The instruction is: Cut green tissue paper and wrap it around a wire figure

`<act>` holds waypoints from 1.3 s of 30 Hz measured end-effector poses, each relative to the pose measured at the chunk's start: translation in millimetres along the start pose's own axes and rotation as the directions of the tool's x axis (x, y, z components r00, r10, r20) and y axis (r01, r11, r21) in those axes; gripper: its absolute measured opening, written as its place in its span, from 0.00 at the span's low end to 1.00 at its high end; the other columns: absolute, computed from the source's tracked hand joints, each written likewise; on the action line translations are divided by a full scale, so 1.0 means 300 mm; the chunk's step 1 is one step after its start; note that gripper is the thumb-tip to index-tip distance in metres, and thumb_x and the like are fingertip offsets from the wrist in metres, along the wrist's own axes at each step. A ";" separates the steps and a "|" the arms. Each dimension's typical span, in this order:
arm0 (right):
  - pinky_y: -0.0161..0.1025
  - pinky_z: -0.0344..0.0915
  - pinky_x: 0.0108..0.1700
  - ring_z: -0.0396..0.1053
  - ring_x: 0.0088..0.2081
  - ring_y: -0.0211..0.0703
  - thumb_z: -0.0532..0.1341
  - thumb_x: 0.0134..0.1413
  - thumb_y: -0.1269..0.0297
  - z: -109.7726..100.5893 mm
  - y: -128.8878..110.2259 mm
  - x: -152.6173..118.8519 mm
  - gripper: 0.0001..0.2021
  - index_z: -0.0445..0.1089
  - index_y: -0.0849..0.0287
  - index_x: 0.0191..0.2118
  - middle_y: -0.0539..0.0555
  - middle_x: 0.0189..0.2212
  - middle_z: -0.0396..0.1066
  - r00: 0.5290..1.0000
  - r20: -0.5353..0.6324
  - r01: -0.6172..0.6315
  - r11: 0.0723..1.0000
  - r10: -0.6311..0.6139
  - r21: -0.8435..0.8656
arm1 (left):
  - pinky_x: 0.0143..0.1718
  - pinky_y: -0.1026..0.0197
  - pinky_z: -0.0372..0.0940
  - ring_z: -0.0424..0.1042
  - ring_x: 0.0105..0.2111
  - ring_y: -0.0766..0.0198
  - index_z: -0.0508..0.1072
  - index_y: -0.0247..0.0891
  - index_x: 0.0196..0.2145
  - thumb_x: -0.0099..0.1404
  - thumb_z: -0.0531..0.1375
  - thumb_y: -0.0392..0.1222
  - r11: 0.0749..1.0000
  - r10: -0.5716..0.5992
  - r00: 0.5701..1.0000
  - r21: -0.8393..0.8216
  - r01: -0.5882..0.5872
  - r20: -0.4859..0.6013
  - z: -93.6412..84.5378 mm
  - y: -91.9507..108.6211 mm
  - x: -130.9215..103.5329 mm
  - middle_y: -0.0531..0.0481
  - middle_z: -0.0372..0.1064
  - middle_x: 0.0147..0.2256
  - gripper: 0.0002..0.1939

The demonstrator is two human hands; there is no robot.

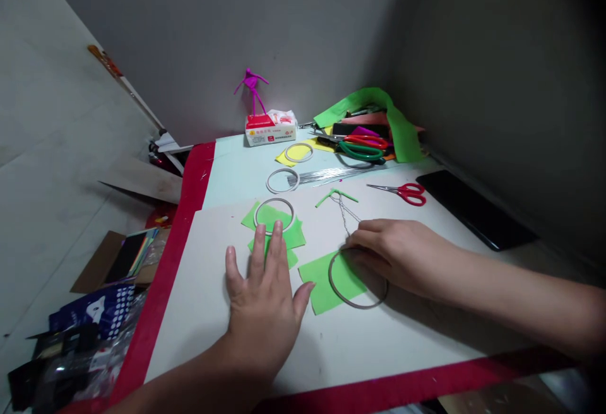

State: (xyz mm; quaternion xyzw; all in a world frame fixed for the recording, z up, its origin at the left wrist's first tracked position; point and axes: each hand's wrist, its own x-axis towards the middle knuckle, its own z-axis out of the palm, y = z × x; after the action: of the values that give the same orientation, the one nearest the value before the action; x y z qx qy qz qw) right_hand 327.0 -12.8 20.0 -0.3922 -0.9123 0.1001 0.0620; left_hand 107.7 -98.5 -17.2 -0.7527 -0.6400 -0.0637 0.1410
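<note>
My left hand (pixel 260 300) is open, its fingers spread over the table. Its middle fingertips reach the near edge of a thin tape roll (pixel 255 210) lying on green paper pieces (pixel 296 232). My right hand (pixel 388 253) is closed, fingertips down at the top rim of another thin tape roll (pixel 358 306). That ring overlaps a green paper rectangle (pixel 322 284). Twisted wire (pixel 343 215) with green-wrapped arms (pixel 349 195) runs up from beside the right fingertips. The right fingers partly hide the ring and the wire's lower end.
Farther back lie red-handled scissors (pixel 411 194), a bundle of straight wires (pixel 331 175) and two more tape rolls (pixel 283 189). A black phone-like slab (pixel 473 206) is at right. A purple figure (pixel 252 84) stands on a tissue pack (pixel 269 131). Tools and green paper (pixel 404 130) are heaped behind.
</note>
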 end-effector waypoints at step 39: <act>0.37 0.59 0.35 0.67 0.32 0.42 0.52 0.58 0.71 -0.074 0.208 -0.029 0.08 0.67 0.60 0.33 0.54 0.29 0.72 0.920 -0.266 -0.306 0.952 0.287 -0.031 | 0.50 0.49 0.63 0.75 0.39 0.58 0.77 0.33 0.39 0.65 0.56 0.32 0.735 0.066 0.933 -0.615 -0.285 -0.354 -0.081 -0.121 0.092 0.42 0.78 0.38 0.10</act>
State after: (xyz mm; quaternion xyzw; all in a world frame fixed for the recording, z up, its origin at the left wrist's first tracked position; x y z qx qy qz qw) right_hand 381.2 25.7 26.9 -0.5373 -0.8296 0.0238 0.1503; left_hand 78.7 -74.5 18.1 -0.7920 -0.4714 -0.3870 -0.0286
